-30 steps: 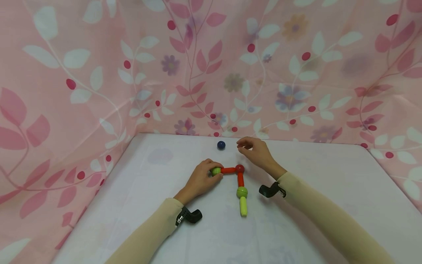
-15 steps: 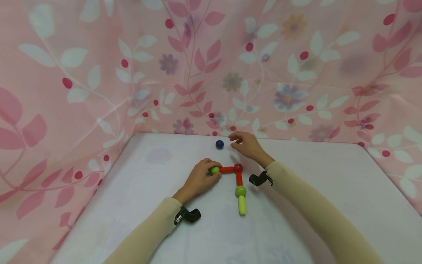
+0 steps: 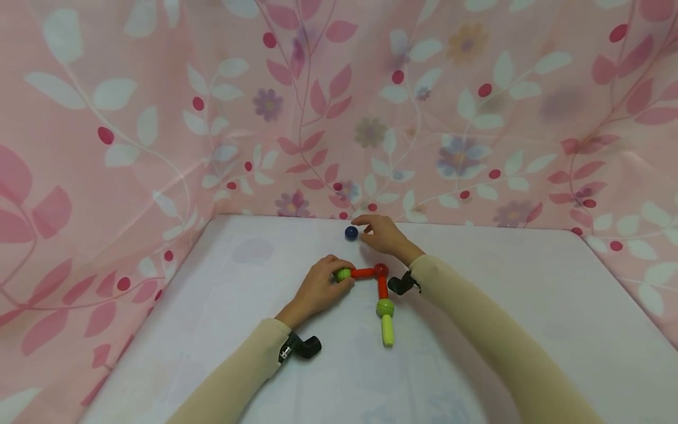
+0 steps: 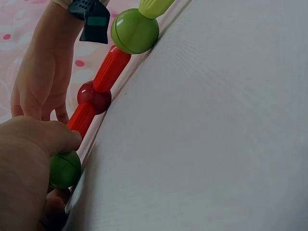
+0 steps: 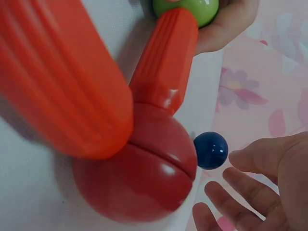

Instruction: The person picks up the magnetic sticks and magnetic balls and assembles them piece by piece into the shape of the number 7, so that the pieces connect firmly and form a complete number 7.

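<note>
On the table lies an L-shaped chain of toy balls and rods. Its corner is a red ball (image 3: 381,270), with one red rod (image 3: 362,273) running left to a green ball (image 3: 343,274) and another red rod (image 3: 382,287) running down to a second green ball (image 3: 385,307). A yellow-green rod (image 3: 388,331) ends that lower side. My left hand (image 3: 319,288) grips the left green ball between thumb and fingers. Behind the chain sits a dark blue ball (image 3: 351,233). My right hand (image 3: 385,237) is beside it, fingers loosely bent; in the right wrist view thumb and ball look very close.
The white table (image 3: 503,294) has its far edge just behind the blue ball. A pink floral cloth (image 3: 339,106) hangs behind and at the sides. Each wrist carries a black camera mount, such as the left mount (image 3: 307,347).
My right hand has moved left, from well right of the blue ball to right beside it. The left hand keeps its hold on the green ball, and the chain has stayed put.
</note>
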Available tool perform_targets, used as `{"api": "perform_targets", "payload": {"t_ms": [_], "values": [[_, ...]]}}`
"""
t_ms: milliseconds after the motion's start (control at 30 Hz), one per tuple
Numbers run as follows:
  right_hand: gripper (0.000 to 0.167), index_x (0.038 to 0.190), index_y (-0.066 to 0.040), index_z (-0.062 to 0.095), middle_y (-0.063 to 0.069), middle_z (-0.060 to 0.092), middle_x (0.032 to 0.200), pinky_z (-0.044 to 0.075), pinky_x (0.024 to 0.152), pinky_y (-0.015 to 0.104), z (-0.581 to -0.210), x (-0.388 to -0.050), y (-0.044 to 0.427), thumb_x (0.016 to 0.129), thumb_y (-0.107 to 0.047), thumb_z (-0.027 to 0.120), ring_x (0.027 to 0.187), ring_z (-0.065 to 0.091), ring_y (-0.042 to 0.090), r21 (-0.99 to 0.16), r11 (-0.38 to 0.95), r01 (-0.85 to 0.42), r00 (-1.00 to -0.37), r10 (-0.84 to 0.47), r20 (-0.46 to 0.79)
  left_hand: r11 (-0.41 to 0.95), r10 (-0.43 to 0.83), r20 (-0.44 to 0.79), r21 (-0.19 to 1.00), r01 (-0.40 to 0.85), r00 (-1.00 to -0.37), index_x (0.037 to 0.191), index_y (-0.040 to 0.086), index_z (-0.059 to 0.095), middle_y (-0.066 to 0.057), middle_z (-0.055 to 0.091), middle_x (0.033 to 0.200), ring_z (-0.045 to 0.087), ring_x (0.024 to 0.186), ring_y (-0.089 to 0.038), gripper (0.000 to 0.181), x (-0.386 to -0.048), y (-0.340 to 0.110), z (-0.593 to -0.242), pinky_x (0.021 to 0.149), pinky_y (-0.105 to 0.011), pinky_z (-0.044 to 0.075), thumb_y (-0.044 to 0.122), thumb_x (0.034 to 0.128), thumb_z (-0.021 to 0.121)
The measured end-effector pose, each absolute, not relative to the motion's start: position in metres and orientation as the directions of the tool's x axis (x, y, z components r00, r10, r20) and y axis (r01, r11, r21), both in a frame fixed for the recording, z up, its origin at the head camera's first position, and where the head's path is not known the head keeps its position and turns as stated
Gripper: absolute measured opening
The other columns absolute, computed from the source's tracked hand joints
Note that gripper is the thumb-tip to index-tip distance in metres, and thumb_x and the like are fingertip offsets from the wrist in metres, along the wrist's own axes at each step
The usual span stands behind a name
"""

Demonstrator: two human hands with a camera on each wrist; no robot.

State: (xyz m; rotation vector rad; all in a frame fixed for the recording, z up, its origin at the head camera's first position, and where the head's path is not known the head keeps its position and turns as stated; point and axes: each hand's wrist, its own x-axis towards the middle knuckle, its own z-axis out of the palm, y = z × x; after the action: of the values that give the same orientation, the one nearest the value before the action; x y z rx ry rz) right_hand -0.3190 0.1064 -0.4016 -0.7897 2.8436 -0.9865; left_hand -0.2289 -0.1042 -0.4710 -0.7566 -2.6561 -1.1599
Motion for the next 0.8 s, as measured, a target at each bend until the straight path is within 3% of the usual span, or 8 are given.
{"api": "perform_targets", "payload": {"t_ms": [233,567,800], "values": [[0.043,0.141,-0.006,0.063,0.015,0.06,0.143,0.055,0.09,0.044,-0.401,-0.319,0.098,0.098,-0.001,0.059,0.12,0.061,0.037,-0.553,0.706,-0.442,-0.868,-0.492,0.066,0.564,0.395,0.334,0.647,0.513,-0.856,0.116,0.019,0.076,0.003,0.063,0.108,0.057,0.097,-0.015,0.023,-0.229,-0.105,-0.472,0.085,-0.036,0.048,0.023,0.0938,0.078],[0.03,0.125,-0.004,0.065,0.013,0.069,0.12,0.055,0.088,0.042,-0.404,-0.321,0.094,0.095,-0.007,0.07,0.107,0.062,0.031,-0.554,0.725,-0.409,-0.881,-0.472,0.033,0.564,0.395,0.33,0.65,0.51,-0.858,0.116,0.019,0.076,0.003,0.063,0.108,0.057,0.096,-0.015,0.023,-0.228,-0.105,-0.471,0.084,-0.036,0.047,0.023,0.0937,0.079],[0.029,0.122,-0.004,0.065,0.014,0.069,0.121,0.054,0.095,0.041,-0.409,-0.32,0.092,0.096,-0.011,0.075,0.104,0.066,0.029,-0.542,0.718,-0.437,-0.864,-0.503,0.03,0.574,0.396,0.317,0.648,0.502,-0.862,0.118,0.019,0.076,0.003,0.063,0.11,0.057,0.098,-0.015,0.023,-0.228,-0.105,-0.471,0.086,-0.037,0.047,0.024,0.095,0.077]]}}
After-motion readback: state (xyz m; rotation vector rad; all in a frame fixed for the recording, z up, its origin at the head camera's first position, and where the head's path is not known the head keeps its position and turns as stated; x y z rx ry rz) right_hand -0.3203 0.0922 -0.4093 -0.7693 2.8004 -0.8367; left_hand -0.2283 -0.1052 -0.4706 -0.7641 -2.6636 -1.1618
